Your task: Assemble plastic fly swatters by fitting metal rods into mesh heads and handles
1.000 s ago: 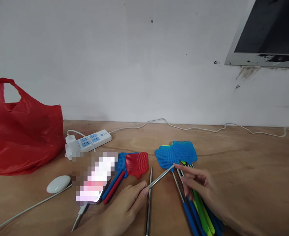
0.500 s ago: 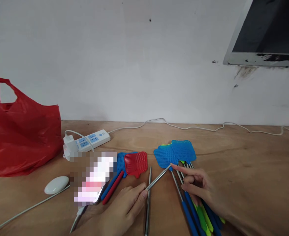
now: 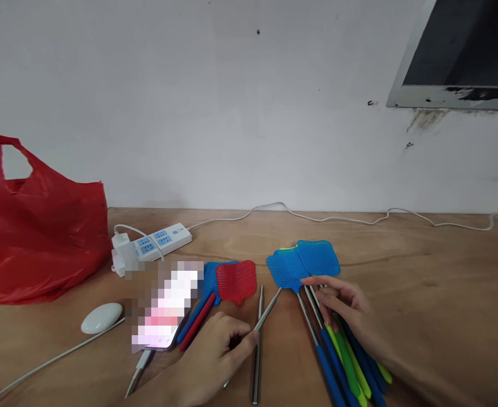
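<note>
My left hand [image 3: 217, 356] pinches a thin metal rod [image 3: 271, 307] between thumb and forefinger, its tip slanting up and to the right. Beneath it on the table lies a second metal rod [image 3: 256, 373], crossing the held one. My right hand [image 3: 354, 311] hovers over a bundle of fly swatters with its forefinger stretched out near a blue swatter head [image 3: 285, 270]; nothing shows in its grip. Blue and green handles [image 3: 329, 370] fan out below that hand. Left of the rods are a red swatter head [image 3: 237, 281], a blue one partly under it, and loose red and blue handles [image 3: 198, 322].
A lit phone [image 3: 170, 311], partly pixelated, lies left of my left hand with a cable [image 3: 138, 364] plugged in. Farther left are a white oval object [image 3: 102, 318] and a red plastic bag [image 3: 40, 237]. A power strip [image 3: 164, 240] stands by the wall.
The held rod's tip has moved down and left, away from my right forefinger. That forefinger now reaches over the base of the blue swatter head. The view has shifted slightly.
</note>
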Tool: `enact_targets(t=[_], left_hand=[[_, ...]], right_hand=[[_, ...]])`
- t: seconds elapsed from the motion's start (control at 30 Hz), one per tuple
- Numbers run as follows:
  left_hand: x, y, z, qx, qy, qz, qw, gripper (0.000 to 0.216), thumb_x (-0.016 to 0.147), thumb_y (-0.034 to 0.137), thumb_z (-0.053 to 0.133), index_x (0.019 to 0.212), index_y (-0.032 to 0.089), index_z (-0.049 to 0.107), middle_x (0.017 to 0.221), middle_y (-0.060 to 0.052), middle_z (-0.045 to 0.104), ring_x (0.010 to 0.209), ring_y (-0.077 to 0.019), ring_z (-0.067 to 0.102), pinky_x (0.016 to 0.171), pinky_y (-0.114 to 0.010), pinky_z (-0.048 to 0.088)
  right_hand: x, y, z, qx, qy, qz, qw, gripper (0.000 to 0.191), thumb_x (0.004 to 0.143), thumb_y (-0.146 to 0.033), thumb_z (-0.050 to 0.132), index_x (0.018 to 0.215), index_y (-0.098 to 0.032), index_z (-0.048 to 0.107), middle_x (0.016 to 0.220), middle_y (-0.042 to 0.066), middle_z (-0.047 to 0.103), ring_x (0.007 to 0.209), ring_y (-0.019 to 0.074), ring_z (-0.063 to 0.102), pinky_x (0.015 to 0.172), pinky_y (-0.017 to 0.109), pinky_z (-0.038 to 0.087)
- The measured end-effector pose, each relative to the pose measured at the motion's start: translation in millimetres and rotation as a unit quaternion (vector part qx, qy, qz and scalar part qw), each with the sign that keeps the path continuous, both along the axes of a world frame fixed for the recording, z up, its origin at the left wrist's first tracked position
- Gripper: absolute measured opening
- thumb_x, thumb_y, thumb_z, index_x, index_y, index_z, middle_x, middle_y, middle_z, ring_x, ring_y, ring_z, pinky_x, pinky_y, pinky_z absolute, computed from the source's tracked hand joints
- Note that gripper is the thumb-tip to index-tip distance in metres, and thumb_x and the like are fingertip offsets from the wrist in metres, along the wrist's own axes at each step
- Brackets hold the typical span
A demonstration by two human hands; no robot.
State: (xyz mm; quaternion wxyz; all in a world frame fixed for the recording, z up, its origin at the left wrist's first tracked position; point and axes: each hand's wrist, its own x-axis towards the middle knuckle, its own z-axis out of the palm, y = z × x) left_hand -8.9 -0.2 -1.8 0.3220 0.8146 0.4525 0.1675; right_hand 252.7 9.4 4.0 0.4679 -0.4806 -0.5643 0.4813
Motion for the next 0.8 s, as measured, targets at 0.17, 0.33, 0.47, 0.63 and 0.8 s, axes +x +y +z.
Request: enact_targets(t=[0.17, 0.33, 0.47, 0.63, 0.8], left_hand=[[-1, 1, -1.0, 0.065, 0.081, 0.061, 0.993, 0.042, 0.094, 0.033, 0.040, 0.056, 0.020, 0.030, 0.053, 0.004, 0.032, 0.051, -0.0130, 0.030, 0.054, -0.032, 0.019], [-2, 2, -3.8, 0.095, 0.166, 0.072, 0.979, 0.042, 0.090, 0.029, 0.045, 0.051, 0.020, 0.031, 0.050, 0.001, 0.042, 0.048, -0.0140, 0.039, 0.054, -0.032, 0.017], [-2, 3, -5.1, 0.086, 0.156, 0.019, 0.984, 0.043, 0.094, 0.033, 0.044, 0.054, 0.021, 0.033, 0.050, 0.001, 0.046, 0.048, -0.0147, 0.043, 0.052, -0.030, 0.018], [-3, 2, -5.6, 0.085, 0.128, -0.004, 0.988, 0.037, 0.097, 0.037, 0.046, 0.063, 0.021, 0.046, 0.058, 0.001, 0.057, 0.055, -0.0158, 0.049, 0.054, -0.029, 0.022], [-4, 0, -3.9, 0.066, 0.095, -0.022, 0.993, 0.031, 0.098, 0.035, 0.046, 0.072, 0.021, 0.054, 0.061, 0.002, 0.058, 0.056, -0.0147, 0.050, 0.054, -0.028, 0.026]], right_hand=[[-1, -1, -7.5, -0.006, -0.004, -0.001, 1.000, 0.036, 0.080, -0.051, 0.067, 0.093, -0.019, 0.078, 0.044, -0.005, 0.055, 0.038, 0.0118, 0.048, 0.040, 0.023, 0.038], [-2, -3, -11.6, 0.003, -0.010, 0.008, 1.000, 0.035, 0.080, -0.052, 0.067, 0.084, -0.019, 0.078, 0.044, -0.003, 0.055, 0.038, 0.0117, 0.048, 0.039, 0.023, 0.038], [0, -2, -12.6, 0.014, -0.007, 0.006, 1.000, 0.033, 0.080, -0.050, 0.066, 0.083, -0.019, 0.078, 0.044, -0.003, 0.054, 0.040, 0.0119, 0.048, 0.039, 0.022, 0.038], [2, -1, -17.0, 0.041, -0.040, 0.006, 0.998, 0.033, 0.086, -0.048, 0.060, 0.086, -0.019, 0.076, 0.046, -0.003, 0.053, 0.040, 0.0128, 0.048, 0.041, 0.024, 0.037], [5, -2, -20.8, 0.183, -0.217, -0.020, 0.959, 0.026, 0.093, -0.037, 0.055, 0.089, -0.021, 0.076, 0.051, -0.003, 0.051, 0.045, 0.0139, 0.050, 0.046, 0.027, 0.035]])
